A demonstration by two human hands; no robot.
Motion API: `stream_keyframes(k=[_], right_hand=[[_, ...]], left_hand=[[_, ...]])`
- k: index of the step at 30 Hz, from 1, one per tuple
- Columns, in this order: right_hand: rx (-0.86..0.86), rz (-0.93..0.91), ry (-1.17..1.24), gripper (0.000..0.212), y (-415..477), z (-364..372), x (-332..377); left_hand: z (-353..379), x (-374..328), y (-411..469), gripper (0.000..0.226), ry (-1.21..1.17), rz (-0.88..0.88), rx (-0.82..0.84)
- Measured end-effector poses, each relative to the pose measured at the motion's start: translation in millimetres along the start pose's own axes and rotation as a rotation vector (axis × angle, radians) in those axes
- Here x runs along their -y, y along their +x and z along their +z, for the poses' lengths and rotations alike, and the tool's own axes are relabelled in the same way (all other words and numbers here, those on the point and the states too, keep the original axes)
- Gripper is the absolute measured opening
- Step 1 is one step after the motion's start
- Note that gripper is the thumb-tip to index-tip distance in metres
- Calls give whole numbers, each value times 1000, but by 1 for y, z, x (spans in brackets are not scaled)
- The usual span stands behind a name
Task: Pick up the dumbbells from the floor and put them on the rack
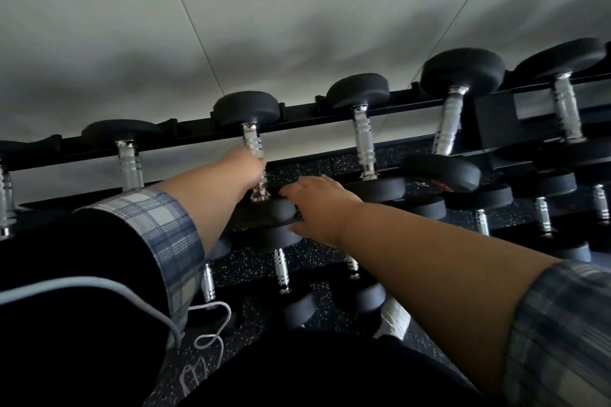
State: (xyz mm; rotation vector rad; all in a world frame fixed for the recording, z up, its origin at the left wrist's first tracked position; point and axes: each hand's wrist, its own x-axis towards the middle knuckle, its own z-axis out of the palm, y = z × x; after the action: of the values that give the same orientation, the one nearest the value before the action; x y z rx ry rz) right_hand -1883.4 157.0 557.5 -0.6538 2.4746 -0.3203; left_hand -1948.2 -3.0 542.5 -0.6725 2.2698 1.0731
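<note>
rack [330, 124] top row: more dumbbells either side, white wall behind | dumbbell [246, 109]: black round ends, chrome handle, lying across rack | left hand [246, 165] closed around handle | right hand [317, 205] fingers spread on near end

Dim, soft-focus wide-angle view; edges bend, broad shadows smudge the wall [231, 10], perhaps backlit.

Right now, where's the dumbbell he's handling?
Head view, centre: the dumbbell sits on the rack's top tier, third from the left. The left hand grips its handle and the right hand steadies its near head.
</note>
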Motion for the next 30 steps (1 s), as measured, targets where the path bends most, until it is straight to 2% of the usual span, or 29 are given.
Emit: stream_keyframes(k=[2, 5, 7, 8, 12, 14, 16, 19, 21, 25, 27, 30], right_hand=[[-92, 14, 67, 61, -22, -15, -13], [-277, 62, 173, 33, -63, -38, -42], [-413, 83, 215, 16, -93, -55, -69], [-492, 101, 241, 16, -109, -63, -85], [-775, 251, 323, 27, -163, -83, -160], [-743, 365, 357, 32, -187, -84, -199], [-570, 412, 432, 37, -203, -75, -229], [-223, 360, 483, 49, -215, -49, -245], [-111, 300, 394, 68, -212, -35, -246], [-201, 306, 316, 90, -186, -16, -242], [-231, 317, 335, 86, -170, -11, -240], [-234, 307, 320, 68, -151, -13, -245]], left_hand=[[12, -6, -19, 38, 32, -58, -69], [36, -25, -58, 50, 131, -57, -296], [58, -43, -84, 54, 137, 125, -395], [71, -53, -97, 56, 134, 240, -405], [118, -94, -137, 47, 243, 629, -266], [146, -116, -152, 44, 413, 721, -143], [175, -134, -165, 46, 590, 735, -38], [208, -151, -170, 61, 760, 699, 14], [214, -161, -170, 66, 820, 677, -6], [211, -173, -153, 68, 1058, 667, -23], [207, -177, -144, 65, 1119, 616, 7], [209, -180, -133, 56, 1151, 569, 15]])
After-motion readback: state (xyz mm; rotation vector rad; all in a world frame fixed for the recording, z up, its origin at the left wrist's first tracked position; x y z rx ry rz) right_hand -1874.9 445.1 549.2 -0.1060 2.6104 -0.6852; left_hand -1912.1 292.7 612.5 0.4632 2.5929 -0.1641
